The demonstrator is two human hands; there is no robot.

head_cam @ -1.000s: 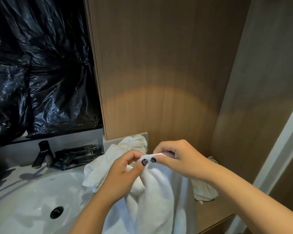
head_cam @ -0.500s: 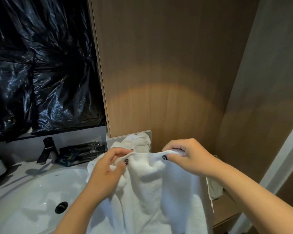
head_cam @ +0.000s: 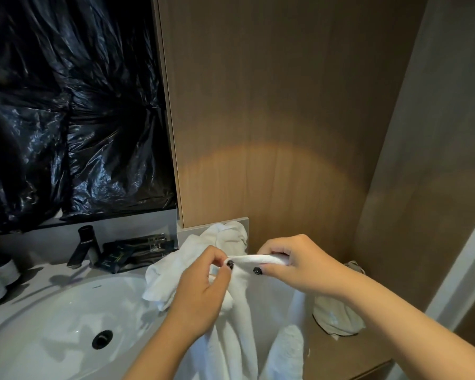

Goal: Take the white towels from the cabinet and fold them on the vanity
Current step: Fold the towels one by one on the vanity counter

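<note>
Both hands work the top hem of one white towel (head_cam: 242, 319), held up over the right end of the vanity (head_cam: 321, 349) beside the sink (head_cam: 52, 319). Going left to right: the left hand (head_cam: 200, 294) has its fingers curled in, thumb and forefinger pinching the hem at its left end, with a bunch of cloth gathered under the palm. Just beside it, the right hand (head_cam: 294, 264) grips the hem too, thumb in front and fingers curled over the top edge, so a short taut strip runs between the two thumbs. Neither hand is slack; each clamps terry.

The step in hand looks like finding and squaring a corner before the fold. To do it well, I judge the left hand should slide outward along the hem until it meets the true corner, while the right keeps its hold, so the edge opens straight rather than twisted. The cloth hangs in loose folds below, and its lower end runs out of view, so whether it trails on the counter is hard to say.

Behind the hands, a crumpled towel heap (head_cam: 203, 250) lies against the wall panel, and another cloth bundle (head_cam: 337, 316) sits on the counter under the right forearm.
</note>
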